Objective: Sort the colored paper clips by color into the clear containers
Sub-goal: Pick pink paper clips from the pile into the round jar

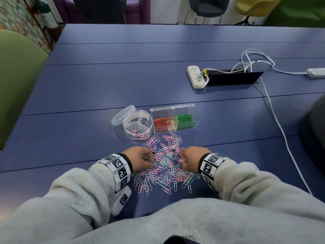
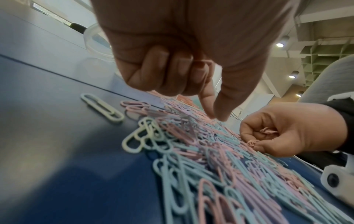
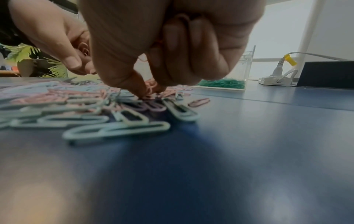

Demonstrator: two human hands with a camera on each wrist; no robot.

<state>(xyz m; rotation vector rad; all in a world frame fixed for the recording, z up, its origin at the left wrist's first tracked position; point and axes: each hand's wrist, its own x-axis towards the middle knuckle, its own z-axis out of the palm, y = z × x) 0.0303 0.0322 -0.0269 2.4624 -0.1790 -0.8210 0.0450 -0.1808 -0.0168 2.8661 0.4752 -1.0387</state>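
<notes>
1. While both hands work at the near edge of the blue surface, the head view shows the left hand and right hand at either side of a loose pile of clips in pink, lilac and pale blue. Beyond the pile stand a round tub with a few pink clips, its lid leaning against it, and a box with orange clips in its left half and green in its right. A power strip lies toward the far right.
2. Seen from the left wrist, the left hand's fingers pinch narrowly down at the pile, other fingers curled; what they hold I cannot tell. The right hand holds pink clips in its curled fingers.
3. Seen from the right wrist, the right hand's fingers pinch a pink clip at the pile's top.
</notes>
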